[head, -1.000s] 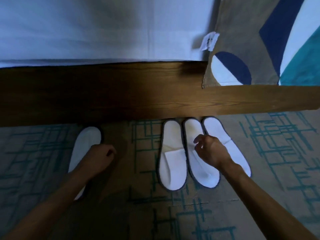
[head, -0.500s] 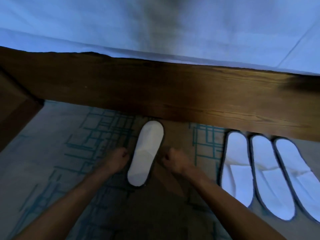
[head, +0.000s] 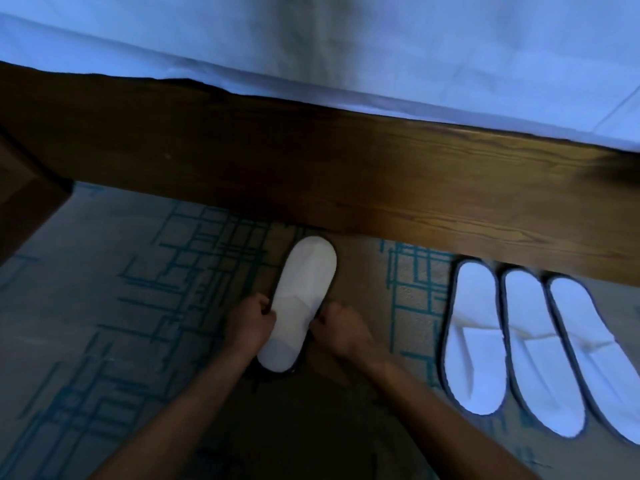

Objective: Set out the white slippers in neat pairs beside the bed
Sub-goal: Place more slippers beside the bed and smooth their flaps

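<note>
A single white slipper [head: 300, 299] lies on the carpet in the middle, its far end close to the wooden bed frame [head: 346, 178]. My left hand [head: 250, 323] grips its left edge and my right hand [head: 337, 325] grips its right edge, fingers curled at the sides. To the right, three more white slippers lie side by side against the bed frame: the left one [head: 474, 337], the middle one [head: 543, 358] and the right one [head: 595, 358], which runs off the frame edge.
The bed's white sheet [head: 381, 46] hangs over the frame at the top. A dark wooden piece of furniture [head: 24, 206] juts in at the left. The patterned carpet [head: 121, 306] spreads to the left of the single slipper.
The view has swung left from the three slippers to the single one. My right hand left the group of three, and both hands closed in on the single slipper's sides.
</note>
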Action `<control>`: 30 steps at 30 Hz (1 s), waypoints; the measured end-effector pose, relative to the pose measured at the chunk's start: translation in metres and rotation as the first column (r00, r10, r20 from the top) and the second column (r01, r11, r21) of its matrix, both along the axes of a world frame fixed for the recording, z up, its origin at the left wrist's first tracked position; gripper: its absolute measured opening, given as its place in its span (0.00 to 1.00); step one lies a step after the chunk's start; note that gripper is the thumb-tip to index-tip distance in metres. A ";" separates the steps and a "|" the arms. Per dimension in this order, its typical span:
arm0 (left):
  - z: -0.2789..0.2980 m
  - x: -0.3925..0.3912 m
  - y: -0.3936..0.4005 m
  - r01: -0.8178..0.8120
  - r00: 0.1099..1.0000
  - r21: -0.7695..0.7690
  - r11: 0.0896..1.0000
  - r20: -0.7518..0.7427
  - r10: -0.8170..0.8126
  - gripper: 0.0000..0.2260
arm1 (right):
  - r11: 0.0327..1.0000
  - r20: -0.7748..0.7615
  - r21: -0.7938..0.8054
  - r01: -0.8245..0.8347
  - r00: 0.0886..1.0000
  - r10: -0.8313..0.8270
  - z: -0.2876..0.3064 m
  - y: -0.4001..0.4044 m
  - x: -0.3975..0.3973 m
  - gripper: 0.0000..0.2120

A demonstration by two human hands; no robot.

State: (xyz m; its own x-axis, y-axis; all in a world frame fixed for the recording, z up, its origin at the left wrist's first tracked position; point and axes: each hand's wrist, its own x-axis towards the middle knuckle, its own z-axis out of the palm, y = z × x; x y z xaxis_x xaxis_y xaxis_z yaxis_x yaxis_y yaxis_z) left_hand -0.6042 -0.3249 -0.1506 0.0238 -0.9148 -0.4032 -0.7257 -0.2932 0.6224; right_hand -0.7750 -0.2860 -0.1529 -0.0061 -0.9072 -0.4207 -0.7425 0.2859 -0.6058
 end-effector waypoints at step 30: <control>0.067 -0.088 -0.009 0.300 0.954 -0.499 0.813 0.154 -0.258 0.18 | 0.963 0.170 -0.176 0.202 0.970 -0.172 0.045 0.039 -0.100 0.09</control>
State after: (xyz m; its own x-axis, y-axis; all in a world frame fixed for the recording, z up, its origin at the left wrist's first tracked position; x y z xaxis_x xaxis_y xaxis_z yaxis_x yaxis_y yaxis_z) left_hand -0.6927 -0.3340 -0.0836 -0.2533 -0.9603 0.1168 -0.7780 0.2739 0.5654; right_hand -0.8754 -0.2472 -0.1079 -0.1330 -0.9593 -0.2492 -0.5820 0.2791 -0.7638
